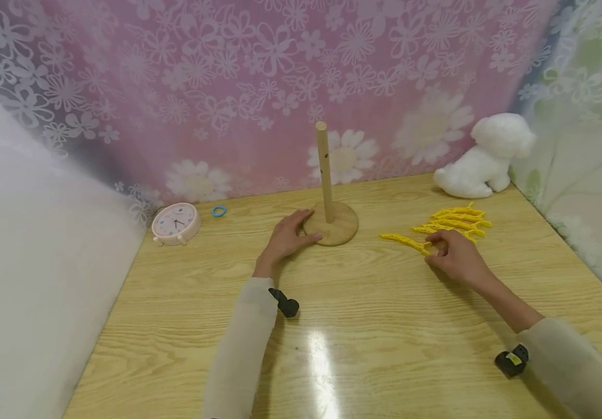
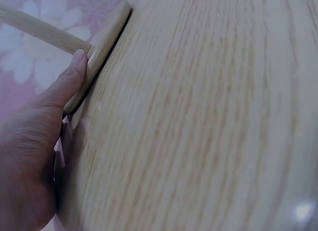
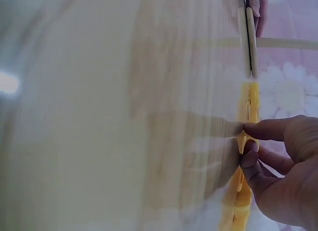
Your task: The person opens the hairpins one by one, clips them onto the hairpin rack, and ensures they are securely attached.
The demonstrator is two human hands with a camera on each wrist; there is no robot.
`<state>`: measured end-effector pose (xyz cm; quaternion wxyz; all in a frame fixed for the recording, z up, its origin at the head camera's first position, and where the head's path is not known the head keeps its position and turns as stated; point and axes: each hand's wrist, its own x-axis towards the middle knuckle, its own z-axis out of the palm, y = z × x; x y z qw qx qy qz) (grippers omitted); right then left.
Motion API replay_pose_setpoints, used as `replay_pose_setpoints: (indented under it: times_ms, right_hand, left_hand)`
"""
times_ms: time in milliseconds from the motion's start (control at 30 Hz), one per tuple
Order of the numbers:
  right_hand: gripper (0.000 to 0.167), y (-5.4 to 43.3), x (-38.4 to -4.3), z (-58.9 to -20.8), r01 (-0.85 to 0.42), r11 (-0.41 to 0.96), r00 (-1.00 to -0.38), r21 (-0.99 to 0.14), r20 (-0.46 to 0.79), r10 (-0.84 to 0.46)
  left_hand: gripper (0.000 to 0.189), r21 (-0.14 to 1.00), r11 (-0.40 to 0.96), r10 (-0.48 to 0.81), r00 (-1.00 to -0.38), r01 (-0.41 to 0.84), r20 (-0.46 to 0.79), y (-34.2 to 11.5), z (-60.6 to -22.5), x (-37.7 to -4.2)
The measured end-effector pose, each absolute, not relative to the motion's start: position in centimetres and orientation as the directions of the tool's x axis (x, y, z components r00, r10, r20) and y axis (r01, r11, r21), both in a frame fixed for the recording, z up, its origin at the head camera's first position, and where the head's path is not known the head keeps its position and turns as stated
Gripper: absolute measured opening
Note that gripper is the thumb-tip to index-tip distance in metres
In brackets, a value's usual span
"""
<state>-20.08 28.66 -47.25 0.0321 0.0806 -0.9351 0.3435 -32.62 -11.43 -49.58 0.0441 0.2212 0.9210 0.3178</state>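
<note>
A wooden stand (image 1: 324,174), a round base with an upright dowel, stands on the table. My left hand (image 1: 286,238) holds the left side of its base (image 1: 344,230), thumb on the near side and fingers round the far side. The left wrist view shows the thumb (image 2: 72,79) pressed on the base close to the dowel (image 2: 44,30). To the right, my right hand (image 1: 458,259) pinches the forked end of a slim yellow plastic piece (image 1: 404,240) lying on the table. Several similar yellow pieces (image 1: 455,220) lie just beyond that hand.
A pink round clock (image 1: 177,223) stands at the back left, beside a small blue ring (image 1: 219,210). In the back right corner sits a white plush dog (image 1: 484,157). Flowered cloth (image 1: 259,87) hangs behind the wooden table (image 1: 186,337), with pale walls at both sides.
</note>
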Motion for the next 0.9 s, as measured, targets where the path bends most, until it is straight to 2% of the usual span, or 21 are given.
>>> replay_pose_setpoints:
  times_ms: [233, 500, 900]
  right_hand:
    - [0.039, 28.4, -20.1, -46.9, -0.159, 0.749, -0.986, -0.643, 0.135, -0.094]
    - [0.033, 27.5, -20.9, -46.0, -0.216, 0.713, -0.972, -0.667, 0.218, -0.09]
    - [0.036, 24.9, -23.1, -45.6, -0.166, 0.594, -0.983, -0.787, 0.178, -0.038]
  left_hand:
    - [0.079, 0.594, 0.713, 0.425, -0.903, 0.374, 0.058, -11.2, -49.6, -32.6]
    - [0.079, 0.587, 0.724, 0.412, -0.91, 0.362, 0.054, -11.1, -49.6, -33.0]
    - [0.078, 0.599, 0.715, 0.399, -0.914, 0.361, 0.074, -11.6, -49.9, -32.8]
